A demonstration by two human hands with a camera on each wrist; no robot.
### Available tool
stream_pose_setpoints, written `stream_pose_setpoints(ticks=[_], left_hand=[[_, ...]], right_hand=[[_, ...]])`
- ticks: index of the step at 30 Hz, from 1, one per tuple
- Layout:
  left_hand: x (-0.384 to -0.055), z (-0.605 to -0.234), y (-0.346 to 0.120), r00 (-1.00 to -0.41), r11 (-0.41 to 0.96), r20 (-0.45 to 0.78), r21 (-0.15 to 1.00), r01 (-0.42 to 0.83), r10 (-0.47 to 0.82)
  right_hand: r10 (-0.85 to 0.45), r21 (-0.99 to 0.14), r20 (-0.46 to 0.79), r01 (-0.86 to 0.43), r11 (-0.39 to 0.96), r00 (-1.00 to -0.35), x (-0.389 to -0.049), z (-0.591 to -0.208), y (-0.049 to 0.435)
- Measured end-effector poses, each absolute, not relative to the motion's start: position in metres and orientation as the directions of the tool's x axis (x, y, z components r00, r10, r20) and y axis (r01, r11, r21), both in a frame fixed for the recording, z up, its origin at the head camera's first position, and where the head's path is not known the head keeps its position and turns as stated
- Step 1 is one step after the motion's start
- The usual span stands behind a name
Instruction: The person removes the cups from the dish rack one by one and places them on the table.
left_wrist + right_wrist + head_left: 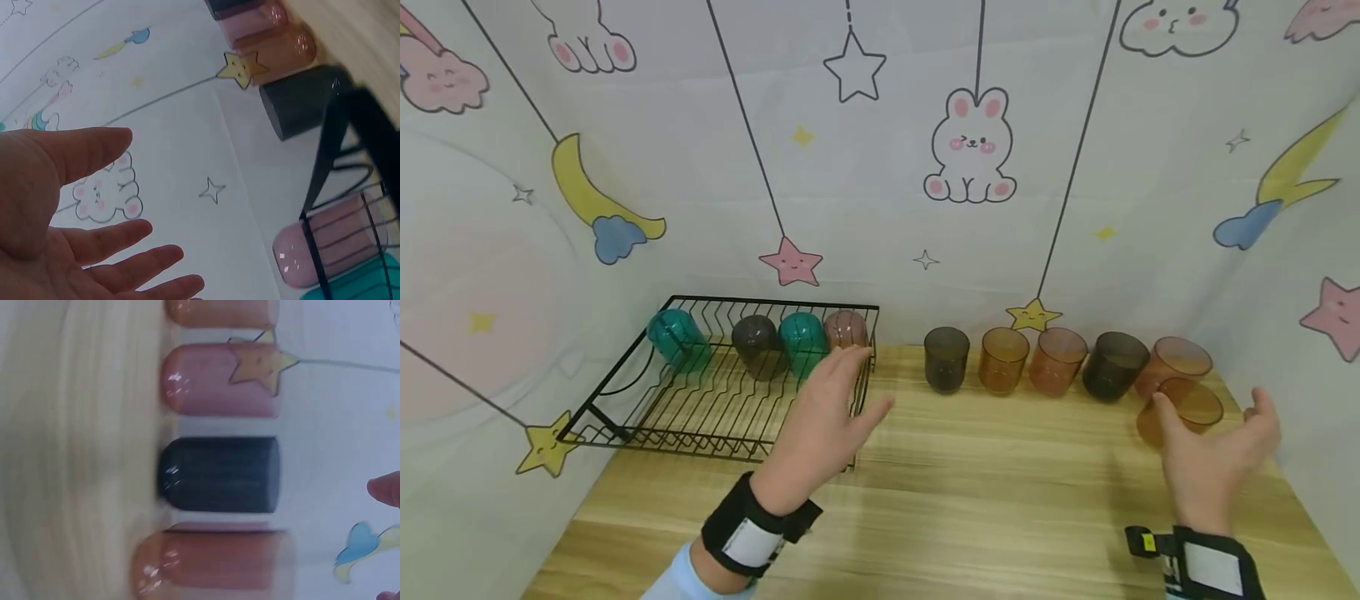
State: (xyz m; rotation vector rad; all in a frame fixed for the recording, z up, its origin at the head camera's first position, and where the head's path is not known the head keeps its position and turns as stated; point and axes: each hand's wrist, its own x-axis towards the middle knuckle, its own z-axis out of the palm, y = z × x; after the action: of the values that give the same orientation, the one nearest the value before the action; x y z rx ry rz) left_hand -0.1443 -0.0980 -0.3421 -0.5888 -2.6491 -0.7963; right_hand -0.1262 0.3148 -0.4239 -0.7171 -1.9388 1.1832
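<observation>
My right hand (1217, 471) is at the far right, thumb and fingers spread apart. Its thumb overlaps the rim of an amber glass (1197, 402) in the head view; whether they touch I cannot tell. In the right wrist view only fingertips (386, 489) show, apart from the glasses. My left hand (820, 429) hovers by the right end of a black wire dish rack (730, 450), fingers extended and holding nothing. Inside the rack lie two teal glasses (673, 337), a grey glass (757, 342) and a pink glass (846, 327), all tilted or upside down.
Along the back of the wooden table (985, 500) stand a grey glass (946, 362), an amber glass (1002, 362), a pink glass (1057, 364), a dark grey glass (1114, 368) and another pink glass (1176, 357). A printed cloth (880, 192) hangs behind and at the sides.
</observation>
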Motion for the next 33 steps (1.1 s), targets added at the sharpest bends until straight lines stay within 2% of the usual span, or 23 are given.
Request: stream_pose_setpoints(ticks=[6,9,11,14,17,20,26,33], left_hand=[[-0.164,-0.325,-0.133,-0.885,0.813,0.422,0.434,0.389,0.198],[-0.172,-0.322,-0.147,-0.883,0.838,0.436,0.406,0.364,0.173],[-0.179,-0.323,-0.156,-0.889,0.853,0.431,0.395,0.341,0.155],[-0.19,-0.324,-0.167,-0.909,0.877,0.399,0.385,0.287,0.123],[-0.2,-0.325,-0.178,-0.934,0.897,0.345,0.381,0.226,0.089],[-0.211,-0.329,-0.188,-0.951,0.912,0.302,0.369,0.179,0.064],[-0.236,-0.344,-0.205,-0.964,0.931,0.261,0.337,0.139,0.05],[-0.256,-0.36,-0.216,-0.977,0.935,0.206,0.336,0.116,0.047]], right_hand=[[0.606,-0.786,0.528,-0.071,0.615,-0.595,-0.124,-0.406,0.285],[0.491,-0.713,0.601,-0.145,0.686,-0.631,-0.125,-0.401,0.268],[0.407,-0.68,0.607,-0.182,0.71,-0.682,-0.126,-0.399,0.257],[0.291,-0.663,0.559,-0.207,0.719,-0.777,-0.126,-0.399,0.238],[0.171,-0.667,0.458,-0.21,0.714,-0.872,-0.127,-0.401,0.222],[0.042,-0.64,0.385,-0.234,0.732,-0.922,-0.128,-0.408,0.212],[-0.142,-0.576,0.297,-0.296,0.762,-0.944,-0.126,-0.421,0.199],[-0.257,-0.539,0.245,-0.351,0.766,-0.935,-0.125,-0.428,0.19]])
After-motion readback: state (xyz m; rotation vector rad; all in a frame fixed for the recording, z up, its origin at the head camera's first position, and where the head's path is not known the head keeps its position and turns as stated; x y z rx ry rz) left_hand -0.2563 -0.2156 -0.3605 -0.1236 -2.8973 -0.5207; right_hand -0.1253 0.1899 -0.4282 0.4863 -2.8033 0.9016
